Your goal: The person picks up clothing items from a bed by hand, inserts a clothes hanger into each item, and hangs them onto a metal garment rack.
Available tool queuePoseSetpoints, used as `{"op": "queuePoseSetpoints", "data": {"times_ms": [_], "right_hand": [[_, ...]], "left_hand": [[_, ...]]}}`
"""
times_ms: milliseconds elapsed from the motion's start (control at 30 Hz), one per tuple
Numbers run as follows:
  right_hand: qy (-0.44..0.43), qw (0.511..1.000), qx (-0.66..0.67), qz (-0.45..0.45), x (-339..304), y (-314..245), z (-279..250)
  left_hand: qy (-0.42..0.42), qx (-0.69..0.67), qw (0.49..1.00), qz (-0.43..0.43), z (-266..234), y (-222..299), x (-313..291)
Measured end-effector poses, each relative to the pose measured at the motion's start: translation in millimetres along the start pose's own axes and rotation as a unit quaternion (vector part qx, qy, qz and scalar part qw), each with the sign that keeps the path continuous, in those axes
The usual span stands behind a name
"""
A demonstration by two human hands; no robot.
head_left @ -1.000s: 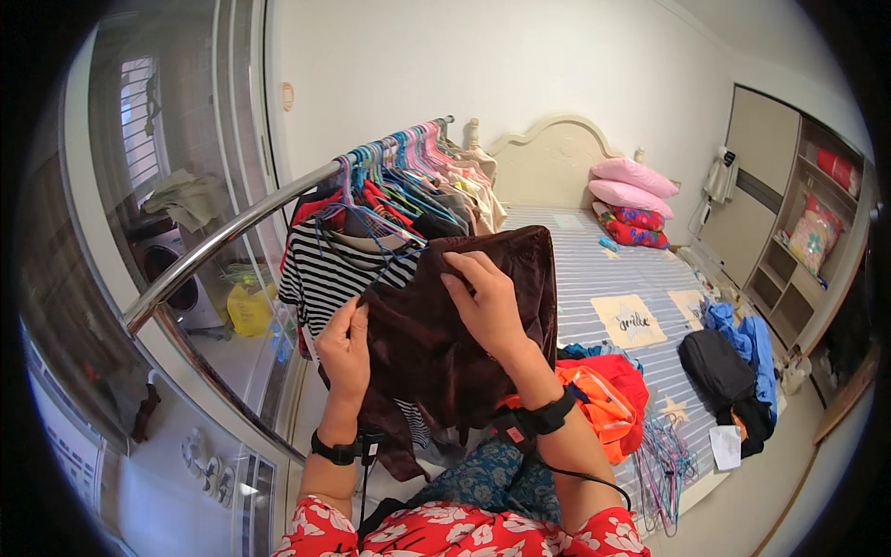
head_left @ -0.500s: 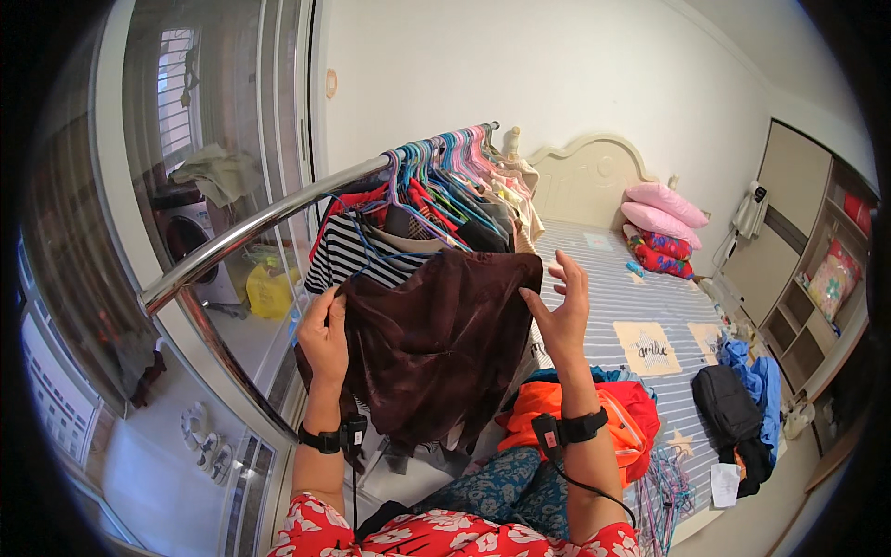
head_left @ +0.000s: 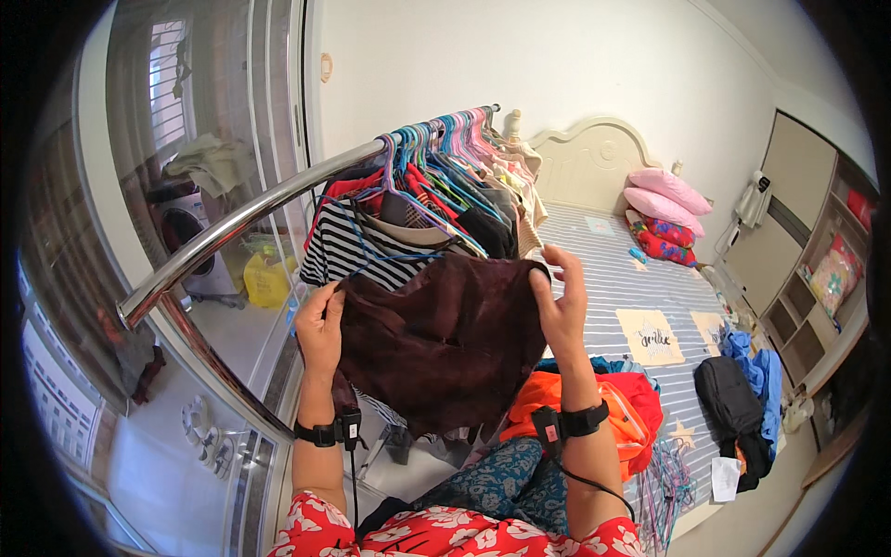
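Observation:
A dark brown, thin, glossy garment [head_left: 436, 348] is spread between my two hands, its upper edge stretched and its lower part hanging loose. My left hand [head_left: 320, 330] is closed on its upper left corner. My right hand [head_left: 564, 302] pinches the upper right corner between thumb and fingers. Just behind it hangs a black-and-white striped top [head_left: 343, 246]. A thin blue hanger [head_left: 357, 243] shows above the brown garment; whether it belongs to that garment I cannot tell.
A metal rail [head_left: 251, 215] carries many clothes on coloured hangers. On the striped bed [head_left: 603, 311] lie orange and red clothes [head_left: 543, 404], a pile of loose hangers [head_left: 664, 492], a black bag [head_left: 726, 395] and pink pillows [head_left: 664, 200]. Glass sliding doors [head_left: 269, 121] stand at left.
My right hand's fingers have closed on the garment's right corner, where they were spread before. The garment is stretched slightly wider, its lower edge a little higher.

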State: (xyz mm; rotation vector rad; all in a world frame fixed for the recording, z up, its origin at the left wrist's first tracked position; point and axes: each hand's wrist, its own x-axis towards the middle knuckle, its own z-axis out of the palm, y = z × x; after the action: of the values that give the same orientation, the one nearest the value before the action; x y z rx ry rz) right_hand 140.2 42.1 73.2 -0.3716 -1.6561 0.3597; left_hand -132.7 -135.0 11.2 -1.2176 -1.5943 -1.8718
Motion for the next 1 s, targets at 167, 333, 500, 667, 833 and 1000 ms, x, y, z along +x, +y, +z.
{"op": "queuePoseSetpoints", "data": {"times_ms": [167,333,500,667,833,1000], "right_hand": [[-0.196,0.973,-0.11,-0.058,-6.3,3.7,-1.3],[-0.213,0.961,-0.139,-0.108,-11.2,-10.0,11.2],[-0.159,0.978,-0.121,-0.064,-3.7,-16.2,11.5],[-0.151,0.983,-0.101,-0.026,2.1,-17.3,18.0],[-0.142,0.987,-0.07,-0.032,16.5,-21.1,45.2],[-0.114,0.992,-0.053,0.016,40.6,-23.8,70.9]], "left_hand": [[-0.096,-0.015,0.995,0.023,8.8,15.1,2.0],[-0.138,-0.043,0.989,0.026,21.0,9.2,-1.4],[-0.132,0.015,0.99,0.056,10.5,1.6,9.0],[0.016,0.089,0.993,0.08,5.7,-27.2,7.2],[0.071,0.105,0.991,-0.04,18.7,-48.6,1.8],[0.116,-0.001,0.981,-0.154,23.4,-56.9,15.8]]}}
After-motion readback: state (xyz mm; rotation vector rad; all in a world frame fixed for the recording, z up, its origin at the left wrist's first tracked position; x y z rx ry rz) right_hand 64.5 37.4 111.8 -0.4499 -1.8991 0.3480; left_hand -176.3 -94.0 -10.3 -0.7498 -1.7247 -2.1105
